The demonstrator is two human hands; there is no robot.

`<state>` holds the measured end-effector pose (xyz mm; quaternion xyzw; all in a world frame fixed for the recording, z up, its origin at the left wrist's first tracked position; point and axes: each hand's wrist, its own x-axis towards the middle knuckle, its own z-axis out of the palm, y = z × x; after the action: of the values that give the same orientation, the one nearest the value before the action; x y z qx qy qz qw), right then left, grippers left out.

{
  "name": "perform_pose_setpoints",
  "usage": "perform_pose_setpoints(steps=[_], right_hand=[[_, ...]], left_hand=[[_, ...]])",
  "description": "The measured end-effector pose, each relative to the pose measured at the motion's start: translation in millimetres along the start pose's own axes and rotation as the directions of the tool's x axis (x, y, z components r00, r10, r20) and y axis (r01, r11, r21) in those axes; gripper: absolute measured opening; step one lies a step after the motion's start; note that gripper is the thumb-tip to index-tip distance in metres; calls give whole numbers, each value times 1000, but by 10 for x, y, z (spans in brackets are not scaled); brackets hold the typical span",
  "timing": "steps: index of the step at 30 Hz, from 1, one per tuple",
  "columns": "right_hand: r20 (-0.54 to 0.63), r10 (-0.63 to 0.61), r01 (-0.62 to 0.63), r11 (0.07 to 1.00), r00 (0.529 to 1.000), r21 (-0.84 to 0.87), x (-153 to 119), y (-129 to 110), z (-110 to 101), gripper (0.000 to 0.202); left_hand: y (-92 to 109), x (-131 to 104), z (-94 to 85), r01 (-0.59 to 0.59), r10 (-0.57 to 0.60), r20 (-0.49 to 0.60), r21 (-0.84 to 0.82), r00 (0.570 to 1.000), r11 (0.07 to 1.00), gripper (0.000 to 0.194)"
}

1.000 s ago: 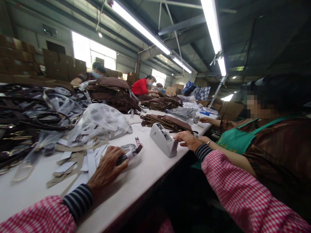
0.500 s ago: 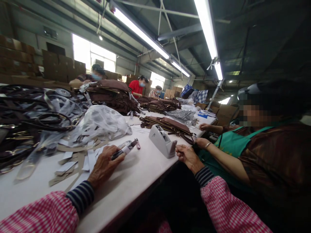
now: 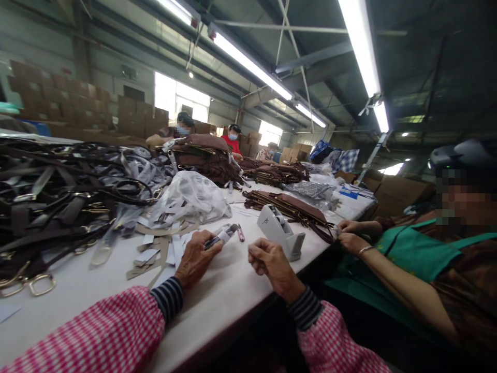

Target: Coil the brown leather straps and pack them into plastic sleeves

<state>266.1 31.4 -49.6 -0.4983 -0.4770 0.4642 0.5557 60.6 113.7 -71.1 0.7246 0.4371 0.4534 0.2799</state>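
My left hand (image 3: 198,256) is closed round a short dark folded strap (image 3: 212,242) with a white paper band (image 3: 224,236) about it, just above the table. My right hand (image 3: 274,264) has thumb and fingers pinched together; what they hold, if anything, is too small to make out. It is in front of a grey tape dispenser (image 3: 277,228), partly hiding its near side. A small pink-handled tool (image 3: 241,233) lies beyond the strap's end. Left of my left hand lie loose white and grey-brown paper strips (image 3: 155,254).
Dark straps with metal buckles (image 3: 58,197) are heaped at the left beside a crumpled clear plastic bag (image 3: 192,199). Brown bags (image 3: 287,204) lie behind the dispenser, more (image 3: 205,155) farther back. A co-worker in a green apron (image 3: 411,248) works at the right table edge.
My right hand has come away from the dispenser's front end, leftward toward my left hand. My left hand keeps its hold on the strap. The camera view has swung left.
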Motion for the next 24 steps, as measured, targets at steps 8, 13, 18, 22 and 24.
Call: perform_pose_setpoints(steps=[8, 13, 18, 22, 24], right_hand=[[-17, -27, 27, 1000, 1000, -5, 335, 24, 537, 37], [-48, -25, 23, 999, 999, -46, 380, 51, 512, 36], [-88, -111, 110, 994, 990, -10, 416, 165, 554, 40], [-139, -109, 121, 989, 984, 85, 439, 206, 602, 47], [-142, -99, 117, 985, 985, 130, 438, 218, 599, 50]], left_hand=[[-2, 0, 20, -35, 34, -17, -36, 999, 999, 26], [5, 11, 19, -24, 23, -12, -75, 1000, 997, 24], [93, 51, -56, 33, -26, 43, -181, 999, 983, 27], [212, 64, -103, 162, -93, 201, -362, 975, 918, 36], [252, 55, -104, 253, -132, 285, -443, 949, 860, 37]])
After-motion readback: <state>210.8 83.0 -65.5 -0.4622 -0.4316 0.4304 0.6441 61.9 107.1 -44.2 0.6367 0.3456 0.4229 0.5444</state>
